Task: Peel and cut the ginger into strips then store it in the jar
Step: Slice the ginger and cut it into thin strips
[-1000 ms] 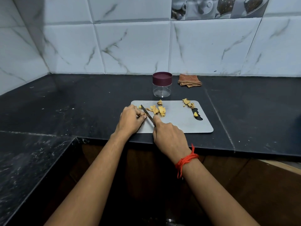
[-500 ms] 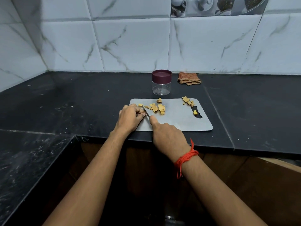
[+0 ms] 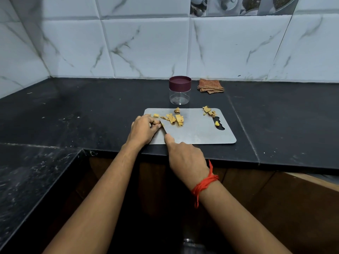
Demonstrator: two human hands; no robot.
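Head view: left hand (image 3: 145, 128) pinches ginger (image 3: 161, 124) on the board (image 3: 198, 131); right hand (image 3: 185, 156) grips the knife (image 3: 163, 129).

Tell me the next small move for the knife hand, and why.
Probably press the knife down through the ginger piece that the left hand pinches on the cutting board. The right hand holds the blade close beside it, and the jar is lidded, so storing looks premature.
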